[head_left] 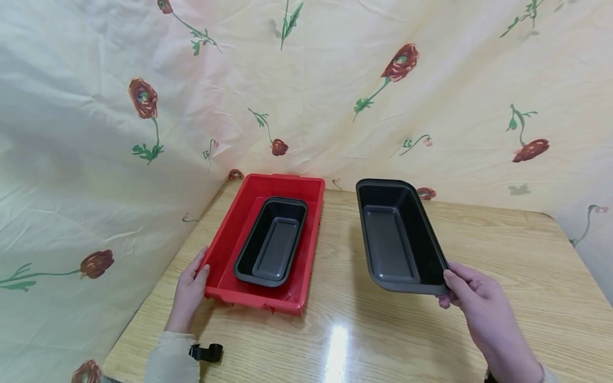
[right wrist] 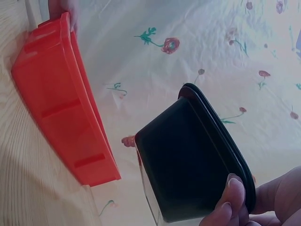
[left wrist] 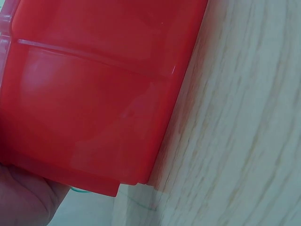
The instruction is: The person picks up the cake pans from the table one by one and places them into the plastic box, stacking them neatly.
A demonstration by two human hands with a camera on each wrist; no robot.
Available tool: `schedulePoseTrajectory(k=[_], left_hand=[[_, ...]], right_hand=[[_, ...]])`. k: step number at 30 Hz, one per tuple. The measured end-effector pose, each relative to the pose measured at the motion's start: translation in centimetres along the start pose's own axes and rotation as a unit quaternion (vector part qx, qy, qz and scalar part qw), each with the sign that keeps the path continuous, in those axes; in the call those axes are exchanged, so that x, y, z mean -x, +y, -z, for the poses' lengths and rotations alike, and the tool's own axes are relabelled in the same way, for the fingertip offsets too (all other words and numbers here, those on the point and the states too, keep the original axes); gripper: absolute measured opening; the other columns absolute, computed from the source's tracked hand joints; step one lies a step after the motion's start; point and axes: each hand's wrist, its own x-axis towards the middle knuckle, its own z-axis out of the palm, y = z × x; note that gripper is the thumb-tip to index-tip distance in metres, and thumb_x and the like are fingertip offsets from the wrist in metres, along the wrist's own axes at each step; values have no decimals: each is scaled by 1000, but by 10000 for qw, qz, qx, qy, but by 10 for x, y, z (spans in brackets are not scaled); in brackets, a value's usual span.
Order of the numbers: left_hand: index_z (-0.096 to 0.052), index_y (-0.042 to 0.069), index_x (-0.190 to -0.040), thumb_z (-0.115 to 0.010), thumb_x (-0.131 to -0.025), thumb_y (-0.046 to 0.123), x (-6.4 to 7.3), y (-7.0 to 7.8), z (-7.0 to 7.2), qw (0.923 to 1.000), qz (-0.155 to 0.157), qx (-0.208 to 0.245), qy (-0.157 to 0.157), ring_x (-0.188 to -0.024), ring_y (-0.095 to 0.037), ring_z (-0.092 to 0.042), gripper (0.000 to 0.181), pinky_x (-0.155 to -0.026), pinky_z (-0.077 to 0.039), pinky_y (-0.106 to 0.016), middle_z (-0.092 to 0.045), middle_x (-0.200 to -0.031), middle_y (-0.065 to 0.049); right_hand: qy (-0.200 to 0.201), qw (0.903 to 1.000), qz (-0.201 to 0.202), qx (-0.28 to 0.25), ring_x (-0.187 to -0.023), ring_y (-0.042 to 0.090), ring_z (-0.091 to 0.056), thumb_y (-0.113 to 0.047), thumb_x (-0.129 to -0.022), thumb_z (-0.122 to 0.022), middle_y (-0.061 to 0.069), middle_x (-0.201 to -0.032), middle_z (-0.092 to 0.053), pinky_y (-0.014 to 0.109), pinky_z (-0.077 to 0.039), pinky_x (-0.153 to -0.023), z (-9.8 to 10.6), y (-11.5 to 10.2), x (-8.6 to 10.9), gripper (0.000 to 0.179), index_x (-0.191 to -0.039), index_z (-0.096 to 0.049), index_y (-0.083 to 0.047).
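Observation:
A black loaf pan hangs above the table, tilted so its inside shows. My right hand pinches its rim at the near right corner, thumb on top and fingers beneath. In the right wrist view the pan's dark outer side shows, with fingertips against it. To the left, a red plastic tray holds a second black loaf pan, which lies flat inside. My left hand grips the tray's left rim near the front corner. The left wrist view shows the tray's smooth red outer wall.
The light wooden table stretches right of the tray and along the front. A floral cloth hangs behind and on the left. A black strap sits on the left sleeve.

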Motion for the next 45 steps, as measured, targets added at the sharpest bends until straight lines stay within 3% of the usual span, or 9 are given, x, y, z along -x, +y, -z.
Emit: schedulePoseTrajectory(k=[7, 20, 33, 41, 45], left_hand=[[-28, 7, -154, -39, -105, 8, 0, 1, 0, 10000, 0, 56, -63, -134, -36, -37, 50, -106, -37, -47, -31, -155, -18], [-29, 7, -154, -39, -104, 8, -1, 0, 0, 10000, 63, 49, -47, -134, -36, -38, 51, -104, -39, -47, -30, -155, -17], [-29, 6, -153, -39, -105, 9, 0, 2, -1, 10000, 22, 53, -37, -133, -37, -39, 50, -104, -38, -48, -32, -154, -19], [-31, 9, -154, -40, -105, 10, -1, 0, -1, 9998, 175, 59, 13, -133, -35, -40, 50, -104, -39, -48, -33, -153, -17], [-30, 9, -154, -39, -105, 10, 0, 0, -1, 9998, 187, 67, 19, -132, -35, -39, 50, -104, -39, -48, -33, -153, -17]], right_hand=[[-123, 9996, 206, -129, -59, 13, -58, -4, -101, -50, 4, -89, -70, 23, -51, -57, -8, 0, 0, 27, -108, -70, -21], [-122, 9998, 148, -14, -60, 14, -59, -6, -100, -52, 5, -89, -71, 24, -52, -57, -22, -2, -1, 22, -108, -70, -18], [-405, 9988, 261, 70, -62, 13, -59, -5, -101, -49, 7, -94, -71, 25, -52, -56, -38, -3, -6, 25, -120, -62, 6], [-338, 9990, -13, 307, -62, 12, -58, -7, -102, -48, 6, -93, -70, 25, -51, -57, -51, -4, -10, 39, -127, -47, 23], [-295, 9989, -75, 344, -60, 13, -57, -5, -102, -46, 7, -90, -69, 25, -51, -56, -58, -3, -11, 38, -126, -46, 24]])
